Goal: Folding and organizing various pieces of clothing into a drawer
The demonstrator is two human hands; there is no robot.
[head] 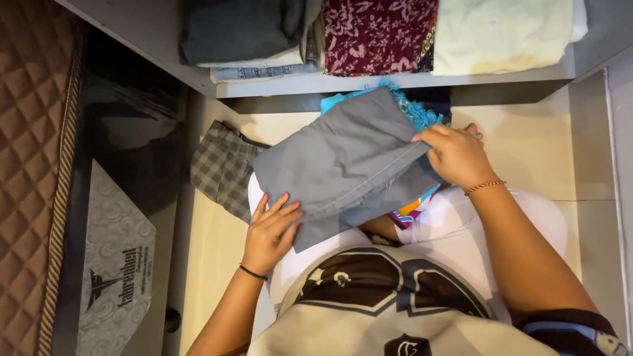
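Observation:
A folded grey garment [343,165] lies across my lap. My left hand [270,227] presses flat on its near left corner. My right hand [455,155] pinches a folded edge at its right side. Under the grey garment a turquoise fringed cloth [415,109] and a bright multicoloured cloth [412,209] stick out. I sit on the floor in white trousers [527,211].
A grey checked garment [221,168] lies on the cream floor [211,264] to the left. A shelf [395,82] ahead holds stacks of folded clothes: dark grey, maroon floral [379,33], pale yellow [501,33]. A quilted brown surface [26,165] and a grey patterned box [115,264] stand at left.

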